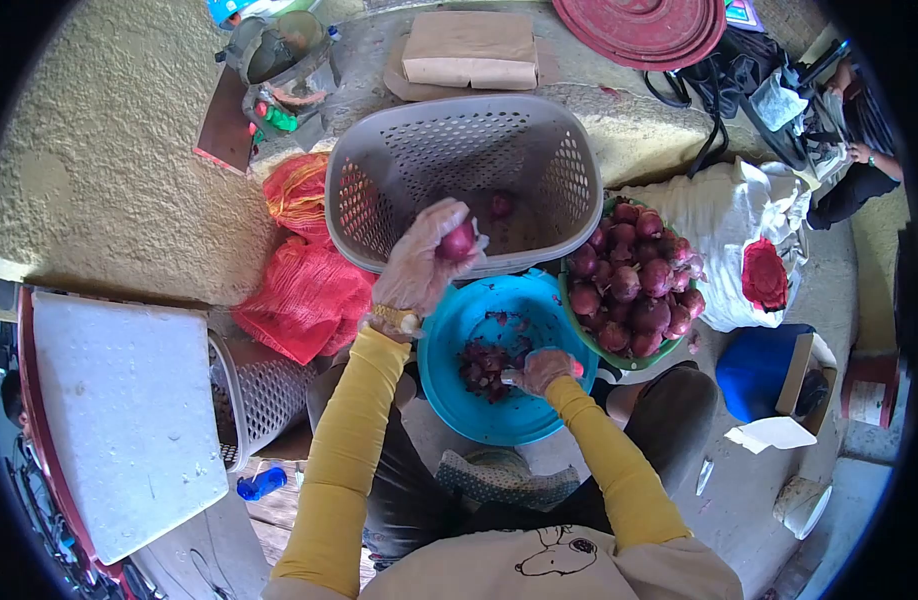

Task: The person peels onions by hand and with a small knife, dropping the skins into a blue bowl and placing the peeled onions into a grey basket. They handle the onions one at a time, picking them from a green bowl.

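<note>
My left hand (416, 262), in a clear plastic glove, is closed around a red onion (457, 242) above the near rim of the grey perforated basket (459, 110). Another red onion (501, 205) lies on the basket's floor. Below, over the blue basin (439, 405), my right hand (547, 371) grips a knife (510, 378); its short blade points left and a red handle end shows. Onion skins and trimmings (487, 365) lie in the basin. To the right, a green bowl (619, 362) is heaped with red onions (634, 285).
Red mesh sacks (304, 295) lie left of the basket, a white sack (724, 215) right. A second basket (269, 395) stands beside a white-topped box (119, 400). A blue container (764, 375) sits at right. Another person (864, 150) is at upper right.
</note>
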`<act>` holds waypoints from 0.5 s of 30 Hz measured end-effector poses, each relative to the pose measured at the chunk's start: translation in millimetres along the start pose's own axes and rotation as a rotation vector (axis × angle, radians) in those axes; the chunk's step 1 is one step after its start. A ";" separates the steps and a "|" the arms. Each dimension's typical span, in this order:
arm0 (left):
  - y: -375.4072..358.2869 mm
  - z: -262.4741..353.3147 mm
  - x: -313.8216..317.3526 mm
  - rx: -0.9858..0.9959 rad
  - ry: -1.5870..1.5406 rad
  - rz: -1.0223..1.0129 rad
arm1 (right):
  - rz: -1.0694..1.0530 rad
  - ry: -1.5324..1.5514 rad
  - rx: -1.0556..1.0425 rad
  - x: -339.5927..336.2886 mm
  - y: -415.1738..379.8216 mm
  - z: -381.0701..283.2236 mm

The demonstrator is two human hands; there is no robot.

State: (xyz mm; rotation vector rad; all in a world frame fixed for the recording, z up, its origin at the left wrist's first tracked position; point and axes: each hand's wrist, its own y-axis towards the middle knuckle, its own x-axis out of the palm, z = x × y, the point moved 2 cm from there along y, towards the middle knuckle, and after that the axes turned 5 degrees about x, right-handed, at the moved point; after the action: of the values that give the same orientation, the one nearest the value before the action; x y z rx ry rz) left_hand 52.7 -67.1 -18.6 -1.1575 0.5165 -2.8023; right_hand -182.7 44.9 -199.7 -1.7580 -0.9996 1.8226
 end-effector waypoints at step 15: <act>80.9 177.3 -58.3 0.341 0.833 0.349 | -0.304 0.121 0.198 6.2 -0.7 15.5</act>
State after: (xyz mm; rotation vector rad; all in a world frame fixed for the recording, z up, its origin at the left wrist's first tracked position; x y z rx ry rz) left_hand 212.4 -182.3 32.6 0.1839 0.2147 -2.7729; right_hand -198.7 46.6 -204.3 -1.4887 -0.9447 1.5495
